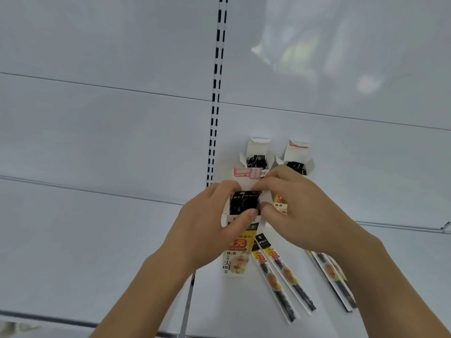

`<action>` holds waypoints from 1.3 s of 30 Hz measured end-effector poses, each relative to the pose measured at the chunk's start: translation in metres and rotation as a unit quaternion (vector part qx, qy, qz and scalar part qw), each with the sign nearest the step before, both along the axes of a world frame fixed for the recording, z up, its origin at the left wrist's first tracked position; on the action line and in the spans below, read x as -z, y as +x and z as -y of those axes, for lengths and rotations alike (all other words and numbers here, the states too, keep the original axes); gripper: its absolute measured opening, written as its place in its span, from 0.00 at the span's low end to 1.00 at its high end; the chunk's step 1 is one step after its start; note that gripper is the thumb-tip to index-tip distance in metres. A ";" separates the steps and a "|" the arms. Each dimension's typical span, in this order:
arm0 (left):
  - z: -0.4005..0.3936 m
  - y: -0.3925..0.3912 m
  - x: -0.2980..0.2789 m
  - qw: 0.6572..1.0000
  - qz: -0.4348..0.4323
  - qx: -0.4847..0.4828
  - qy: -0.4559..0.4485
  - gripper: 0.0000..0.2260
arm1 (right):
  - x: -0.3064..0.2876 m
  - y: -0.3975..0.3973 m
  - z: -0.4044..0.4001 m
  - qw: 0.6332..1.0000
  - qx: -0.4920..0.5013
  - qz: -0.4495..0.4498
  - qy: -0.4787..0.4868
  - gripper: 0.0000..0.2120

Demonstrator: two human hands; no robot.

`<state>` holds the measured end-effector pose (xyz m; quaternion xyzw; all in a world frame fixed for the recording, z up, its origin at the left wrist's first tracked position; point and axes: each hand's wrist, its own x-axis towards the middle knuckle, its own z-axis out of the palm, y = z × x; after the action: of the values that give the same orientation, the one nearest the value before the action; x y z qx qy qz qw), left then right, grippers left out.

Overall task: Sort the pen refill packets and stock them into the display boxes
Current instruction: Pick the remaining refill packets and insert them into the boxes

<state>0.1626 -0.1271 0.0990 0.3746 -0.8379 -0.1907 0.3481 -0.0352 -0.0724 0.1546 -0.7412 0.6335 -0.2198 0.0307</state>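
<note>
I see both hands meeting over a display box (240, 242) that lies on the white shelf (97, 240), just right of the slotted upright (214, 113). My left hand (212, 230) curls round the box's left side, its thumb pressing along the near edge of the black packet tops (244, 202) packed in the open mouth. My right hand (300, 211) comes in from the other side, fingers bent over the raised lid flap (246, 175) and thumb touching the same bundle, thumb tips almost meeting. So both hands have hold of the box and its contents; neither is spread flat.

Behind them, against the back panel, stand two more boxes with lids open: one (257, 154) directly behind, another (296, 157) to its right, each showing dark packet tops inside.

On the shelf nearer me lie loose refill packets: a pair (283, 276) side by side just right of the held box, and a further few (335, 276) partly under my right wrist.
</note>
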 end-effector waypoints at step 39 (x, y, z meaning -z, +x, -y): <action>-0.011 -0.014 0.016 0.998 -0.040 -0.017 0.035 0.16 | 0.136 -0.045 0.001 0.925 0.281 0.078 0.245 0.10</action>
<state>0.1487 -0.1157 0.0830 0.3926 -0.8096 -0.2289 0.3716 -0.0799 -0.0737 0.0183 -0.4832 0.8452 -0.1147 0.1973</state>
